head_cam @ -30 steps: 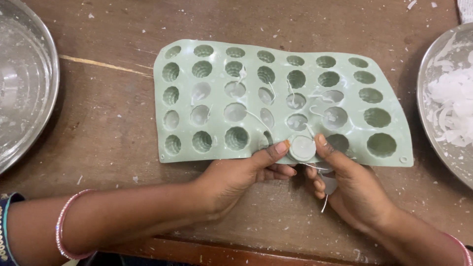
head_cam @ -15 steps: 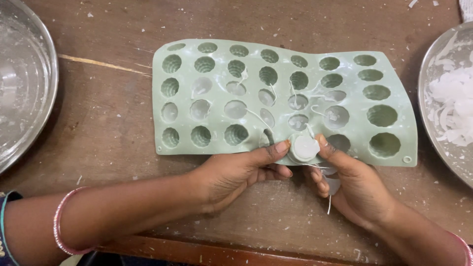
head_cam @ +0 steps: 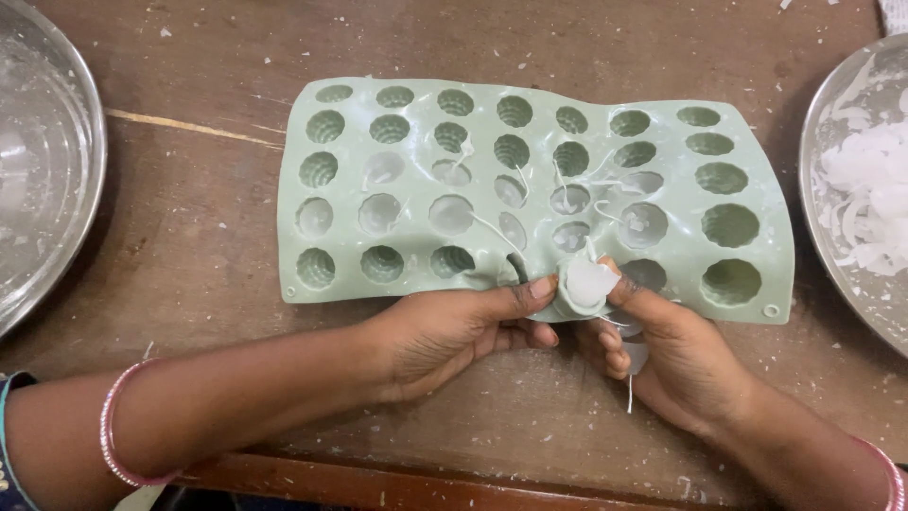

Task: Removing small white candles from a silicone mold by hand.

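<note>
A pale green silicone mould [head_cam: 397, 142] with many round cavities lies on a brown wooden table [head_cam: 189, 114]. Some cavities hold white wax with thin wicks; others are hollow. My left hand [head_cam: 454, 331] and my right hand [head_cam: 672, 360] pinch the mould's near edge from both sides. Between the thumbs a white wax piece [head_cam: 588, 282] bulges up out of its cavity. My right hand also keeps another small white wax piece [head_cam: 632, 352] with a wick under its fingers.
A steel bowl [head_cam: 38, 170] stands at the left edge. A second metal dish [head_cam: 823, 227] at the right holds white wax flakes [head_cam: 870, 199]. White crumbs are scattered over the table. The table's front edge runs just below my wrists.
The mould has shifted slightly and its near edge is bent more. The white wax piece has risen further out of its cavity between my thumbs.
</note>
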